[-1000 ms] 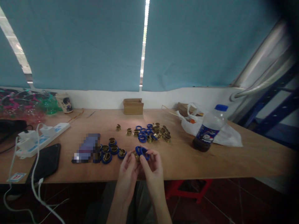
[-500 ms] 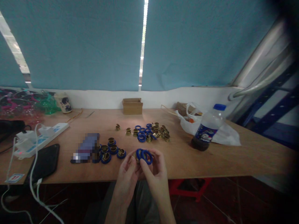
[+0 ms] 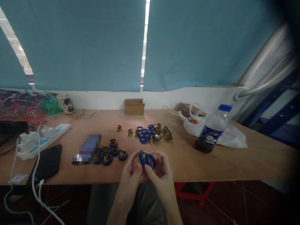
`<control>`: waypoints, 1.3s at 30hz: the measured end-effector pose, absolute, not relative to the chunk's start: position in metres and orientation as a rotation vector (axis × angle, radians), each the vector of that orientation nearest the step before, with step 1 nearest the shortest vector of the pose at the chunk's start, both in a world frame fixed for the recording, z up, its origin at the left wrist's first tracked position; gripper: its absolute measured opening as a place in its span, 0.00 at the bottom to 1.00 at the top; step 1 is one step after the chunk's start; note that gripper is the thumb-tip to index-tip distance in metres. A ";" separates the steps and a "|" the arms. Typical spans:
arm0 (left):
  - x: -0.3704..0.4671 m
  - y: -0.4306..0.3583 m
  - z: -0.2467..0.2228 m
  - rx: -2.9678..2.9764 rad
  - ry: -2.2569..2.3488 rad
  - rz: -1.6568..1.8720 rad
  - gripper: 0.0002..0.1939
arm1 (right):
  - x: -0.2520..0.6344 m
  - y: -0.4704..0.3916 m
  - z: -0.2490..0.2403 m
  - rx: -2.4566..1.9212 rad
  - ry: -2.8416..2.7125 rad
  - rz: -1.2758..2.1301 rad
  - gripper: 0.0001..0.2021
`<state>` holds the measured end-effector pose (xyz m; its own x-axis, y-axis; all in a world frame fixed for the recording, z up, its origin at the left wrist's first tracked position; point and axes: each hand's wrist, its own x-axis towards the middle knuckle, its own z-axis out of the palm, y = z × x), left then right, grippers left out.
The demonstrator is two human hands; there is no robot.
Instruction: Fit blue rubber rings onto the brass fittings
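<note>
- Far left, on the wooden table [image 3: 194,168]: white power strip [image 3: 59,130], adapters plugged in; black flat device [image 3: 48,164] lying just beside.
- Next: pixelated phone-like object [image 3: 89,147], close to a cluster of blue-ringed brass units [image 3: 114,151].
- Left hand [image 3: 131,170]: closed around a brass-coloured piece [image 3: 144,155], near table's front edge (partly covered by rings; exact fit unclear).
- Between hands: two blue rings [image 3: 154,161], raised, overlapping, in front of that piece.
- Right hand [image 3: 162,168]: pinching the rings between thumb and fingers.
- Beyond hands: loose blue rings [image 3: 140,140], mixed with loose brass pieces [image 3: 169,138].
- Right: blue-capped bottle [image 3: 209,136], dark liquid inside, beside white plastic bag [image 3: 232,137].
</note>
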<state>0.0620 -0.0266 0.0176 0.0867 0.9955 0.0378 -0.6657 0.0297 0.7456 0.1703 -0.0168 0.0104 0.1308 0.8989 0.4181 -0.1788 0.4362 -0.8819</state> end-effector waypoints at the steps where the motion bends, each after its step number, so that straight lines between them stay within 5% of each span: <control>1: 0.061 -0.027 0.019 0.742 0.621 1.397 0.21 | 0.170 -0.017 0.011 -0.768 -1.170 0.910 0.18; 16: 0.060 -0.032 0.009 0.599 0.766 1.421 0.20 | 0.162 -0.023 0.014 -0.793 -1.107 0.941 0.22; 32: 0.052 -0.033 0.011 0.671 0.764 1.457 0.20 | 0.195 -0.001 -0.028 -1.414 -1.563 0.063 0.13; 39: 0.049 -0.030 0.012 0.764 0.773 1.434 0.20 | 0.181 -0.016 -0.002 -1.272 -1.347 0.335 0.13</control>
